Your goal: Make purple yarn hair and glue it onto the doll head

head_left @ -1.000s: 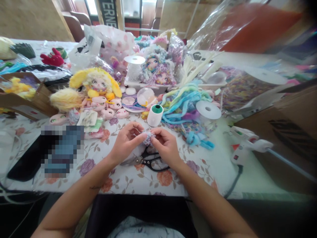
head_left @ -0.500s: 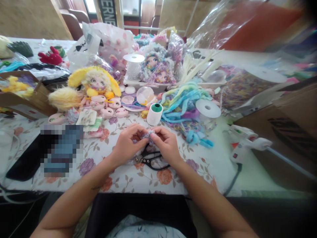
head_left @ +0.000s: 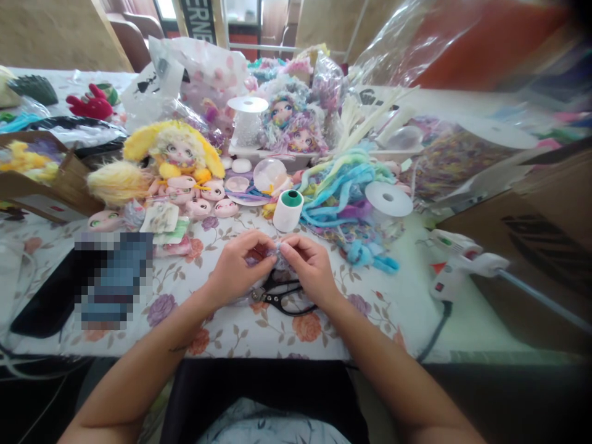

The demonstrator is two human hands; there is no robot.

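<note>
My left hand point(head_left: 238, 266) and my right hand point(head_left: 311, 269) meet just above a table with a floral cloth point(head_left: 240, 333). Both pinch a small fuzzy lilac tuft point(head_left: 276, 253) between thumbs and fingertips. Black scissors point(head_left: 283, 295) lie on the cloth right under my hands. A white thread spool with a green top point(head_left: 287, 210) stands just beyond my fingers.
Doll faces point(head_left: 198, 196) and a yellow-haired doll point(head_left: 174, 150) lie at the back left. Tangled blue and pastel yarn point(head_left: 345, 191) sits back right beside a white reel point(head_left: 388, 199). A white glue gun point(head_left: 456, 262) lies at the right. A dark flat object point(head_left: 50, 296) sits front left.
My hands have drawn closer together and lowered slightly, folding tighter round the lilac tuft. The view has shifted a little.
</note>
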